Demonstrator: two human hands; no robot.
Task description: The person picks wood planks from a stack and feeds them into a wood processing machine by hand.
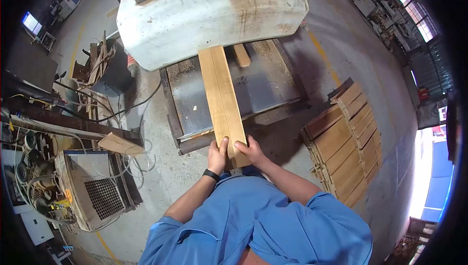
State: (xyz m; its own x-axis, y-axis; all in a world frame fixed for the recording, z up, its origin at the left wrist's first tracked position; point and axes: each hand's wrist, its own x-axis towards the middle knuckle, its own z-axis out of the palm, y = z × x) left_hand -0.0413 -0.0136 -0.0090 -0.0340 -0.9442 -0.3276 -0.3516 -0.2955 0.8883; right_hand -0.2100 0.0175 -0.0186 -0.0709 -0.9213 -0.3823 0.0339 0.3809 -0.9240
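Where the near end of the long board (222, 94) overhangs the front edge of the steel table (273, 89), it is grasped from both sides. The left hand (217, 157) is closed on its left corner with the thumb laid on top, and the right hand (249, 151) is closed on its right corner in the same way. The board is laid flat and lengthwise, a little left of the table's middle, and its far end is hidden under the white housing (209, 16) that is set over the table's back edge. A short offcut (241, 55) is seen on the table just right of the board, close under the housing. Bare plate is left on both sides of the board, more of it to the right. Right of the table, a stack of boards (343, 140) is piled on the concrete floor (370, 70), and a strip of open floor is left between stack and table. Left of the table, a bin of scrap sticks (105, 65) is stood, and cables (139, 104) are trailed across the floor toward the table's left edge. Nearer than the table and to its left, a cabinet with a mesh grille (97, 194) is seen. A yellow line (324, 58) is painted on the floor beyond the table's right corner.
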